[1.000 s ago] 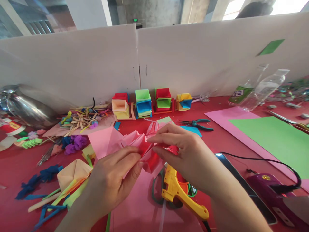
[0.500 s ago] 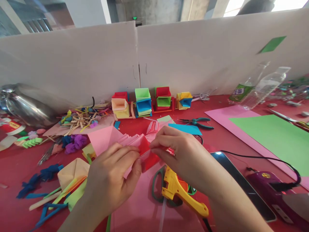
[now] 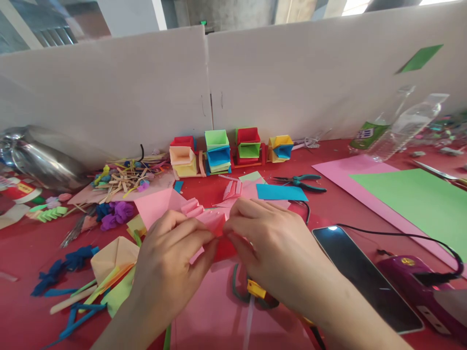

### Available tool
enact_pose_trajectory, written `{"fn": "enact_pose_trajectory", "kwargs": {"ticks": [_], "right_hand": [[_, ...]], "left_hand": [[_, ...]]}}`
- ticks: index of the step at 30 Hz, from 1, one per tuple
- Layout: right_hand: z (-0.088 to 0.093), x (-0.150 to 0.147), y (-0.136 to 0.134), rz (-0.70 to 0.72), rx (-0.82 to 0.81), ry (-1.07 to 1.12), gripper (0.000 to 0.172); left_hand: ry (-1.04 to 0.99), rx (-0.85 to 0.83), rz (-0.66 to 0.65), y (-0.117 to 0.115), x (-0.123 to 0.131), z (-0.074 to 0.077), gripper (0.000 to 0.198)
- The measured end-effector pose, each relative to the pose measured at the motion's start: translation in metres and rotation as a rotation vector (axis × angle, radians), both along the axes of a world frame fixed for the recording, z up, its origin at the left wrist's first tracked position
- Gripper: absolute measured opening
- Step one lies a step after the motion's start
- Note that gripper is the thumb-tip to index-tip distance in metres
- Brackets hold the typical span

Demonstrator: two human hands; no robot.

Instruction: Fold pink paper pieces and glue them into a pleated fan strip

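My left hand (image 3: 175, 257) and my right hand (image 3: 262, 238) meet near the middle of the view, both pinching a small folded piece of red paper (image 3: 224, 247). The fingertips of both hands nearly touch and hide its upper edge. Pleated pink paper (image 3: 192, 208) lies just behind my left fingers. Under my right hand, a yellow glue gun (image 3: 256, 288) is mostly covered, with dark scissor handles (image 3: 239, 287) beside it on a pink sheet (image 3: 207, 311).
Small coloured paper boxes (image 3: 218, 155) line the white partition. Pliers (image 3: 301, 183), a phone (image 3: 368, 277), a purple power strip (image 3: 408, 277) and plastic bottles (image 3: 412, 121) are at the right. Craft scraps (image 3: 120, 214) and a metal kettle (image 3: 47, 160) are at the left.
My right hand has moved slightly down and in toward my left fingertips, now covering most of the glue gun. Less of the red paper shows between the hands. The view has shifted slightly.
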State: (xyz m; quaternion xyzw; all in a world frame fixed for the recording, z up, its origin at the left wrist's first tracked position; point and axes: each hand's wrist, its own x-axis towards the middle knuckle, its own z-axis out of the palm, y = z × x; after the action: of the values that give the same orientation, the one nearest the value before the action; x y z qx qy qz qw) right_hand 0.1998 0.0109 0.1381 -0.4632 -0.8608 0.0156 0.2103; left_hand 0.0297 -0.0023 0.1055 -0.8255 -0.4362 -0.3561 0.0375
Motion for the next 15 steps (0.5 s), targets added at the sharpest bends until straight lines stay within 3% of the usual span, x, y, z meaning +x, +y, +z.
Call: {"fn": "enact_pose_trajectory", "kwargs": {"ticks": [6, 15], "right_hand": [[-0.001, 0.000, 0.004, 0.117, 0.004, -0.078, 0.009], [-0.011, -0.009, 0.008, 0.162, 0.044, -0.189, 0.010]], "left_hand": [[0.046, -0.010, -0.031, -0.001, 0.003, 0.000, 0.011], [0.122, 0.026, -0.022, 0.004, 0.007, -0.007, 0.018]]}}
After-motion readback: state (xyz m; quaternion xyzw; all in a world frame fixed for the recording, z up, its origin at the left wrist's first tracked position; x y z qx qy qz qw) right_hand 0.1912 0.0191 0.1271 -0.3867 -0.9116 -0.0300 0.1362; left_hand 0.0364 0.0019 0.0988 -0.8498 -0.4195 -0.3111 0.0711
